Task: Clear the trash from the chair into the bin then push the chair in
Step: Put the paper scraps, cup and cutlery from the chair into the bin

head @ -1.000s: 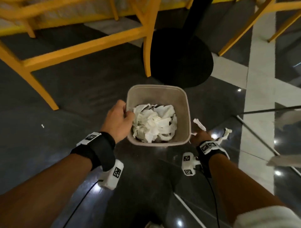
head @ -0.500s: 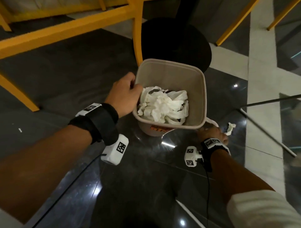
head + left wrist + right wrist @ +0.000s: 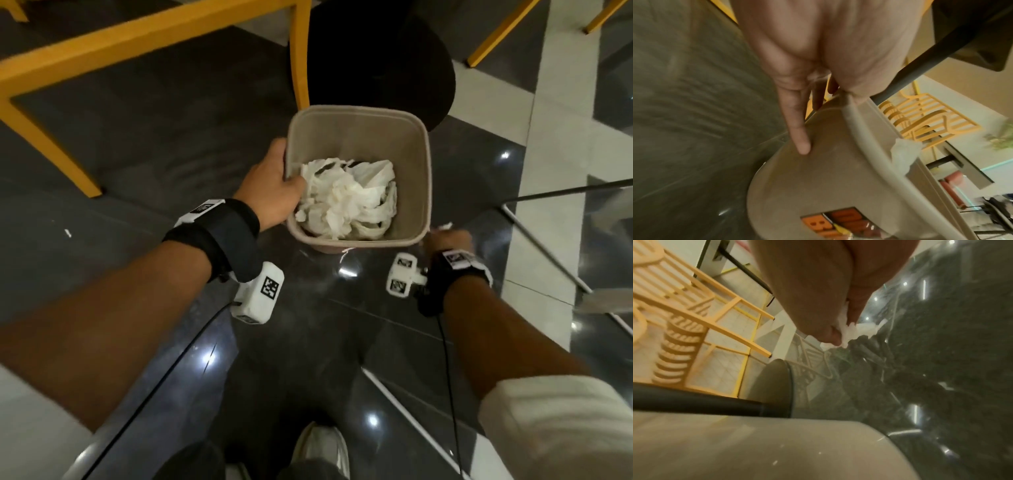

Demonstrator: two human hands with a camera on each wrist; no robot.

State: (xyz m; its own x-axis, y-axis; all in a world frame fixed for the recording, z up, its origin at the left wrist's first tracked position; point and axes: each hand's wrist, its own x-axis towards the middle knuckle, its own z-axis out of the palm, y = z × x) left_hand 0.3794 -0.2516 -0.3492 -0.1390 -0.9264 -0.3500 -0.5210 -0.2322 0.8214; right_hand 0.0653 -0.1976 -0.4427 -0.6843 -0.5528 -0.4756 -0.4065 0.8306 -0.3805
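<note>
A beige bin (image 3: pixel 416 164) stands or hangs low over the dark floor, half full of crumpled white tissue (image 3: pixel 346 198). My left hand (image 3: pixel 281 185) grips its left rim, thumb inside and fingers (image 3: pixel 797 126) pressed on the outer wall (image 3: pixel 818 178). A tissue scrap (image 3: pixel 902 154) pokes over the rim. My right hand (image 3: pixel 443 236) is down by the floor at the bin's right near corner, pinching a white tissue scrap (image 3: pixel 445 226). The right wrist view shows that scrap (image 3: pixel 855 331) between thumb and fingers (image 3: pixel 832 337). A yellow chair's leg (image 3: pixel 298 51) rises behind the bin.
A round black table base (image 3: pixel 376 61) sits just behind the bin. More yellow chair legs (image 3: pixel 496 37) stand at the far right. Thin dark metal legs (image 3: pixel 565 192) cross the floor on the right. My white shoe (image 3: pixel 318 448) is at the bottom.
My right hand has closed on the tissue scraps that lay on the floor beside the bin. The left hand kept its grip on the rim, and the bin has shifted a little.
</note>
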